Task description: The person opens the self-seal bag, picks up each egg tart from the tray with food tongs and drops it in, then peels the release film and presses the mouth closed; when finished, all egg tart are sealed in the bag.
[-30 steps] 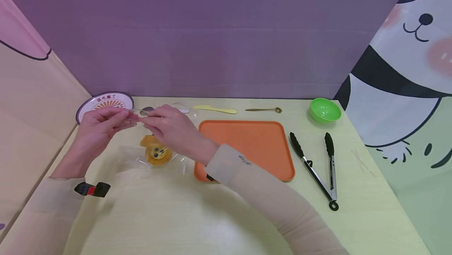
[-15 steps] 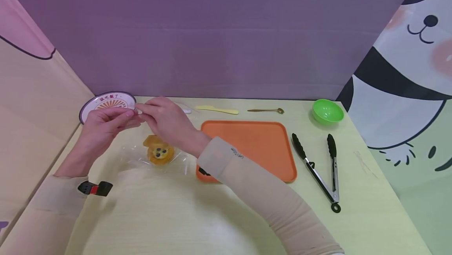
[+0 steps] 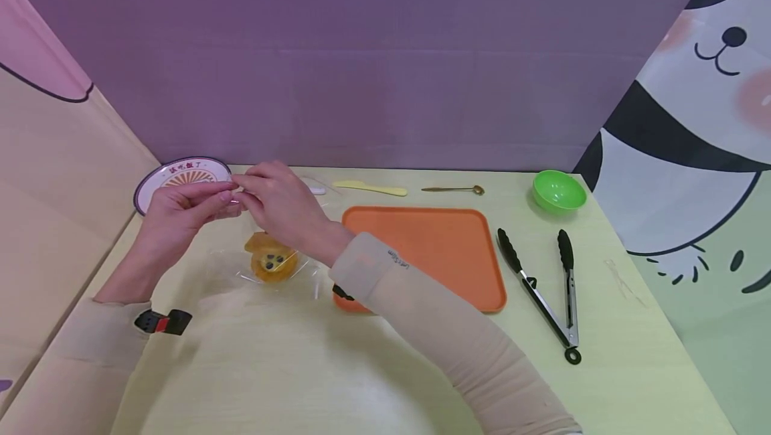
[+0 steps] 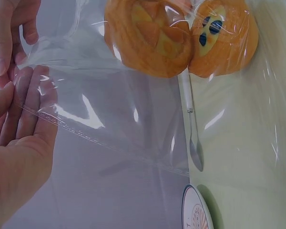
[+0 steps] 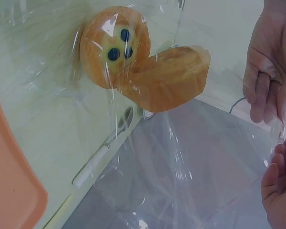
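Note:
A clear plastic bag (image 4: 133, 112) holds two bun-like pastries. One round bun (image 3: 274, 262) has several dark blue dots on a pale centre; the other pastry (image 4: 148, 36) has orange pieces in its hollow. My left hand (image 3: 181, 217) pinches the bag's edge between thumb and fingers, near the plate. Close against it, my right hand (image 3: 289, 211) pinches the bag's edge too, its fingertips almost meeting the left ones. In the head view the right hand hides part of the bag. In the right wrist view the bag's film (image 5: 176, 162) stretches toward both hands.
Behind the left hand sits a white patterned plate (image 3: 193, 168). A white-handled spoon (image 4: 193, 138), a yellow knife (image 3: 370, 187) and a thin gold spoon (image 3: 452, 189) lie along the back. An orange tray (image 3: 434, 254), black-tipped tongs (image 3: 569, 288) and a green bowl (image 3: 559, 191) are rightward.
The right hand has moved slightly left and up, bringing its fingertips to the left hand's. The left hand has barely moved. The view has shifted slightly.

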A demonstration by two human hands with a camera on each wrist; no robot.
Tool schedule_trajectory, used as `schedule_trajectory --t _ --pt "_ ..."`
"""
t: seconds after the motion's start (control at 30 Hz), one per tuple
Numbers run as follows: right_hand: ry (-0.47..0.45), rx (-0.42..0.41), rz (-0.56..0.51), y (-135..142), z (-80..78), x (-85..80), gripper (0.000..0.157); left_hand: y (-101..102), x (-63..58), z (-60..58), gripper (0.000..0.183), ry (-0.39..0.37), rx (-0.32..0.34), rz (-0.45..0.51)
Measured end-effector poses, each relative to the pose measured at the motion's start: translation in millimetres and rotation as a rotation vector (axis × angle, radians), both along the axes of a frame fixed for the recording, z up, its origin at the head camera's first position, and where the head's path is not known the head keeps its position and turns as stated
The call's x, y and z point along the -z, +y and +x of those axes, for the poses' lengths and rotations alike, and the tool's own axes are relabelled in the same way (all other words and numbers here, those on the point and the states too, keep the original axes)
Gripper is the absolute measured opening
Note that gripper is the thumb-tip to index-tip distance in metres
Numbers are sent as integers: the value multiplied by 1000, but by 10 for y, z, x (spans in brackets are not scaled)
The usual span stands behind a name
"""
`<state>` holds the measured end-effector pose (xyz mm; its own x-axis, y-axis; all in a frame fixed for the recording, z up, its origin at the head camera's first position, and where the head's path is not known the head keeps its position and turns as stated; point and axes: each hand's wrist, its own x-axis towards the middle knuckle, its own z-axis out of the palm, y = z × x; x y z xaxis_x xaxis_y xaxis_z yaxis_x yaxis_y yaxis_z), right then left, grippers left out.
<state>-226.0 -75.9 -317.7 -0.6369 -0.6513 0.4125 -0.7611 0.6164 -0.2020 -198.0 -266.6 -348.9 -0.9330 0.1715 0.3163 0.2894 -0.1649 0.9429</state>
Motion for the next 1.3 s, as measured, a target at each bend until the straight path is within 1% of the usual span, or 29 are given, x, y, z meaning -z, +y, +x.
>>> schedule_trajectory --t 0.13,0.4,0.5,0.67,0.77,0.87,1.0,1.1,1.2,1.3 --pt "-27 11 2 -25 -6 -17 35 -11 -3 -1 29 40 -8 -60" --pt "-97 11 -14 -101 -33 -43 30 -37 -19 39 30 59 -60 -161" --pt "-105 12 -34 -115 -54 -39 28 -38 -22 36 29 79 -56 -169" --pt "-118 8 -59 -123 -76 -33 27 -34 -22 36 28 134 -29 -164" --pt "-117 10 -58 -117 -81 -29 27 -23 -22 37 28 149 -42 -188" --pt "-65 3 -32 -115 -82 -23 26 -15 -25 36 28 149 -71 -214" --pt "55 -19 33 -119 -67 -16 26 -13 -33 42 27 132 -121 -253" --pt "124 -29 44 -126 -56 -8 26 -11 -42 51 28 116 -165 -298" --pt "170 -24 38 -134 -54 -1 25 2 -51 60 29 104 -191 -334" --pt "177 -16 24 -143 -62 7 24 13 -56 66 30 104 -201 -342"
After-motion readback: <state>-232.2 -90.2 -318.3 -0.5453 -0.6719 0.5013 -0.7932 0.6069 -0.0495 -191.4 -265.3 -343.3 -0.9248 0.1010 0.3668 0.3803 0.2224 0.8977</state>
